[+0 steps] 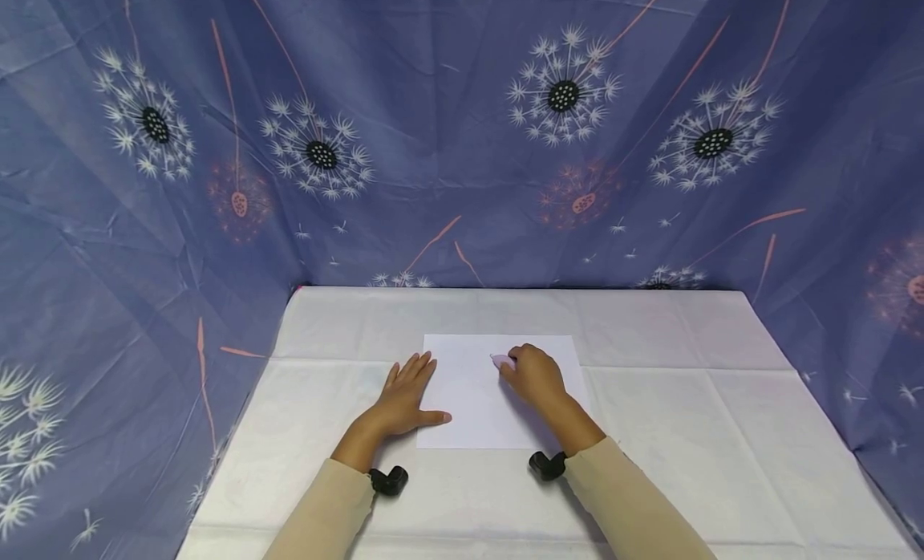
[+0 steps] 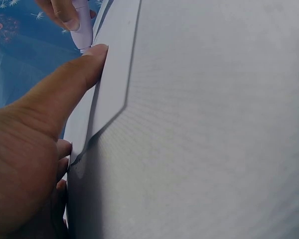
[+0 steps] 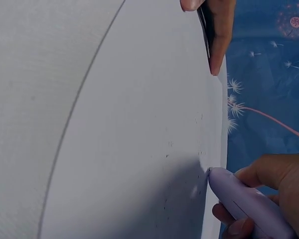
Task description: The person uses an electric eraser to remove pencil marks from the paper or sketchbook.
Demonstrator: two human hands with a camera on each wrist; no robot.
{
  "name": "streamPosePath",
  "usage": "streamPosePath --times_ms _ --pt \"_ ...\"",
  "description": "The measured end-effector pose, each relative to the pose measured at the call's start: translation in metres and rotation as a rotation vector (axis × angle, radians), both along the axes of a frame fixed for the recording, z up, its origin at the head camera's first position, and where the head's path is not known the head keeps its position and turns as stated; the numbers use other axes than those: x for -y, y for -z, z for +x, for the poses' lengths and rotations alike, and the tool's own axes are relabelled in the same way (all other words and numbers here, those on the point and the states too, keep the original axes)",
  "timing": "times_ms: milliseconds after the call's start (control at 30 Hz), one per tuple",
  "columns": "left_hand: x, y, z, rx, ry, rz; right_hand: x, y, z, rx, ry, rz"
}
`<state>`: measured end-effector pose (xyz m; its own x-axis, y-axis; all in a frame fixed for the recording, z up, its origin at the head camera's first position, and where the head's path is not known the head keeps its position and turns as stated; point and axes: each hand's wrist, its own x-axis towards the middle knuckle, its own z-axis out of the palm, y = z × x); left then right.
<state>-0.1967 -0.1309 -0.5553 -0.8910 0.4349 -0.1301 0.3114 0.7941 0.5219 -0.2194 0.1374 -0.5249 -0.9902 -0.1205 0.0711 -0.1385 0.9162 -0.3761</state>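
Observation:
A white sheet of paper (image 1: 469,415) lies on the cloth-covered table. My left hand (image 1: 403,401) rests across its left edge, fingers spread and thumb on the paper. In my right hand (image 1: 538,377) is a lavender, rounded, pen-like tool (image 3: 246,201), gripped between thumb and fingers. Its narrow tip points left, right at the paper's surface in the right wrist view. Several small dark marks (image 3: 167,156) dot the sheet there. The left wrist view shows the thumb (image 2: 84,64) on the near edge of the sheet, with the tool beyond it.
The table's white cloth (image 1: 686,432) has fold creases. A blue curtain with dandelion prints (image 1: 433,143) hangs behind the table and along both sides. Black wrist devices (image 1: 390,480) sit at both sleeve cuffs.

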Motion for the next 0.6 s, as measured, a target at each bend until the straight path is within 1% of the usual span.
streamPosePath --times_ms 67,267,367,467,600 --pt "0.0003 -0.0002 0.0003 -0.001 0.002 0.001 -0.0004 0.0 -0.0001 -0.004 -0.002 -0.002" --pt "0.0001 -0.0013 0.0006 0.002 0.008 0.014 -0.0032 -0.0012 -0.0016 -0.025 0.037 -0.02" --pt "-0.0002 -0.0021 0.0001 0.003 0.008 0.01 -0.0016 -0.0021 -0.0013 -0.015 0.019 -0.011" --pt "-0.0001 -0.0033 0.0006 0.004 0.002 0.023 0.0003 -0.0019 -0.0008 -0.013 0.001 -0.003" --pt "0.0004 -0.0039 0.0011 0.016 -0.002 0.024 -0.0014 -0.0017 0.0001 -0.032 0.026 -0.019"
